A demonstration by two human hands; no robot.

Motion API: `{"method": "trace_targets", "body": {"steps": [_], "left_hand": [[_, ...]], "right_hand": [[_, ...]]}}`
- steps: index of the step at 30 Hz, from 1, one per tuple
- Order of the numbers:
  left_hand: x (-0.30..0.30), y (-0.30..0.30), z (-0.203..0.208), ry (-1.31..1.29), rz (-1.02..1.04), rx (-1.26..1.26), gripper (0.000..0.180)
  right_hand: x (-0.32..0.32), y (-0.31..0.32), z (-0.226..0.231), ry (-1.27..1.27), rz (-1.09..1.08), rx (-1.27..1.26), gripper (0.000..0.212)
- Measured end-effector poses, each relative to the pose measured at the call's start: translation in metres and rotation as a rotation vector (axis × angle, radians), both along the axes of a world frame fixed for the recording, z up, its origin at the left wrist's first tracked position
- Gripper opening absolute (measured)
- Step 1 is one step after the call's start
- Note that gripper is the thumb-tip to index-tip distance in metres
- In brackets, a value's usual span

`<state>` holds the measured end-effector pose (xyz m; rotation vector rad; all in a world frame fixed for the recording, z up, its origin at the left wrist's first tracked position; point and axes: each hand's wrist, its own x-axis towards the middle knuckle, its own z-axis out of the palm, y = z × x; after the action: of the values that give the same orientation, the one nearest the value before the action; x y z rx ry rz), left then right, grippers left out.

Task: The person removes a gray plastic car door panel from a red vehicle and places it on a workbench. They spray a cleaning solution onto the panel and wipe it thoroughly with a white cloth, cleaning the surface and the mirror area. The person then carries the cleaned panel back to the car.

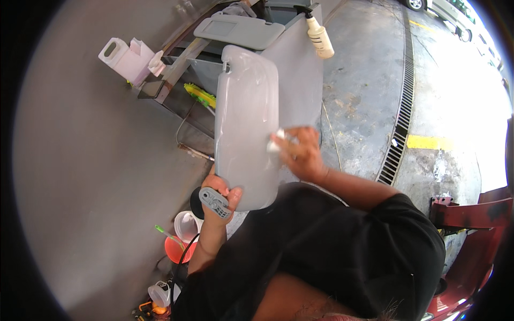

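Observation:
A grey car sun visor (248, 123) stands on end in front of me, its broad face wet and shiny in places. My left hand (219, 187) grips its lower left corner, with the thumb on the face. A grey plastic mounting bracket (215, 202) lies against that hand; whether it joins the visor I cannot tell. At the visor's right edge, my right hand (304, 152) is closed on a small white pad (275, 142), slightly blurred by motion. Whether the pad is a sponge or a folded cloth cannot be made out. A second sun visor (241, 31) rests on the bench beyond.
A spray bottle (319, 38) stands at the bench's far right, a pinkish jug (126, 60) at its left. A yellow-green brush (199, 95) lies on the lower shelf. Buckets (179, 249) sit low left; a red car part (471, 214) is at right, beyond a floor grate (402, 112).

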<state>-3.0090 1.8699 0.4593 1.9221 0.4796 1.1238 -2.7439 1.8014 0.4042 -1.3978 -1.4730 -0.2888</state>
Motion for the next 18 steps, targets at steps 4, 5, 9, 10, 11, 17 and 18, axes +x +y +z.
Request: {"method": "trace_targets", "body": {"steps": [4,5,9,10,11,17,18], "left_hand": [[-0.005,-0.003,0.006,0.093,-0.065,0.058,0.035],[0.003,-0.003,0.012,0.055,-0.109,0.069,0.035],[0.016,0.001,0.015,-0.031,-0.148,-0.053,0.034],[0.013,0.007,0.007,-0.024,-0.118,-0.085,0.034],[0.015,0.013,0.006,-0.012,-0.103,-0.114,0.034],[0.009,-0.006,0.013,0.076,-0.164,-0.069,0.035],[0.011,-0.005,0.012,0.074,-0.165,-0.078,0.036]], "right_hand": [[0.07,0.08,0.028,0.164,-0.226,-0.023,0.037],[0.084,0.09,0.038,0.218,-0.256,0.012,0.039],[0.029,0.064,0.052,-0.202,-0.319,-0.033,0.037],[0.005,0.047,0.047,-0.372,-0.111,0.052,0.041],[-0.018,0.037,0.02,-0.279,0.072,0.046,0.042],[0.062,0.097,0.051,-0.21,-0.213,0.013,0.032],[0.058,0.094,0.057,-0.192,-0.214,-0.007,0.032]]}}
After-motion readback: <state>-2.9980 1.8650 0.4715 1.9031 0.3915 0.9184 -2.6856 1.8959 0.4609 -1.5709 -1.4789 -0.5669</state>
